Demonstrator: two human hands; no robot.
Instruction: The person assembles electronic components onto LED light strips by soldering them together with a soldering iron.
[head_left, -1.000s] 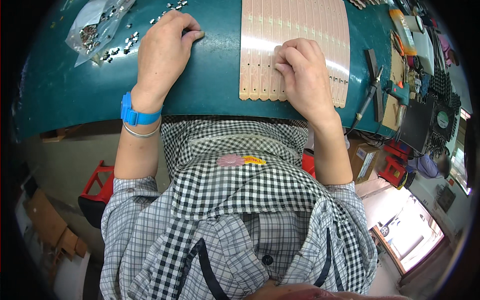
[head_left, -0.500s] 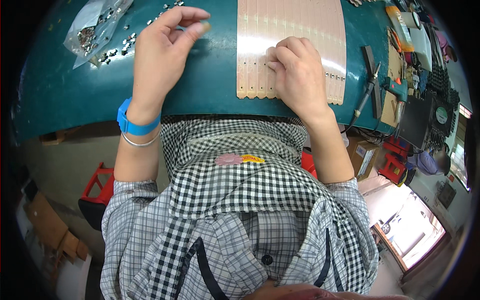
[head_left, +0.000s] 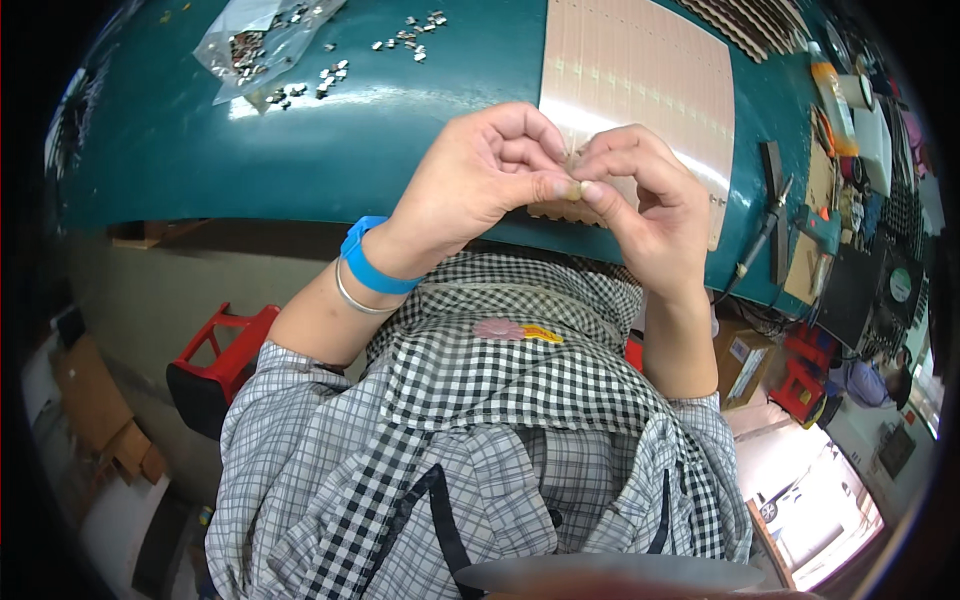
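Note:
My left hand (head_left: 468, 176) and my right hand (head_left: 665, 205) meet fingertip to fingertip above the near edge of a panel of pale strips (head_left: 640, 70). Both are pinched, thumbs almost touching. Whatever sits between the fingertips is too small to make out. The left thumb tip looks yellowish. Beneath the hands, the panel's near end with its scalloped edge is partly hidden. To the left, small metal parts (head_left: 330, 78) lie scattered on the green tabletop (head_left: 400, 150), beside a clear plastic bag (head_left: 265, 45) holding more of them.
Right of the panel lie a soldering iron (head_left: 762, 240) and a dark bar (head_left: 775, 215). Beyond them are a green tool (head_left: 824, 230) and a white roll (head_left: 856, 92). More strips (head_left: 750, 25) are stacked at the far right. A red stool (head_left: 222, 345) stands on the floor at left.
My left hand has moved right from near the loose parts to meet the right hand. The right hand has lifted off the strips and turned toward the left. The view has shifted.

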